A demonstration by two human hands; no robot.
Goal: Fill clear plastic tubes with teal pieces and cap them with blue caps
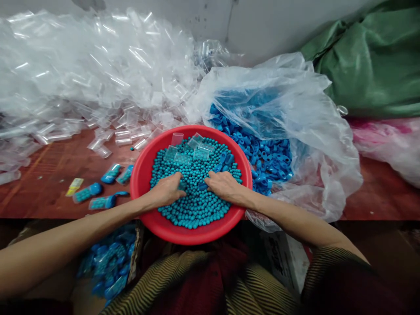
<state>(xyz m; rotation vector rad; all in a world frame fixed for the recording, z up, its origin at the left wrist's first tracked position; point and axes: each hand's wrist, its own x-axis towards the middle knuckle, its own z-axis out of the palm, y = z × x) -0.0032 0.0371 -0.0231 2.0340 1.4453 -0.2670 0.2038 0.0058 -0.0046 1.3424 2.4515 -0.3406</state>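
Observation:
A red basin (192, 236) full of small teal beads (193, 214) stands at the table's front edge. Over its left half, my left hand (167, 189) is closed at the beads, its fingers curled round what looks like a clear plastic tube, mostly hidden. My right hand (223, 186) pinches a blue plastic cap (203, 186) just above the beads, facing the left hand. Several empty clear tubes (201, 153) lie on the beads at the back of the basin. More blue caps (224, 162) rest at its right side.
Clear tubes (98, 65) are heaped at the back left. A translucent bag (315, 113) spills blue caps (269, 157) on the right. Filled, capped tubes (102, 202) lie on the red table (55, 166); more fill a box (111, 262) below. Green cloth (370, 65) sits back right.

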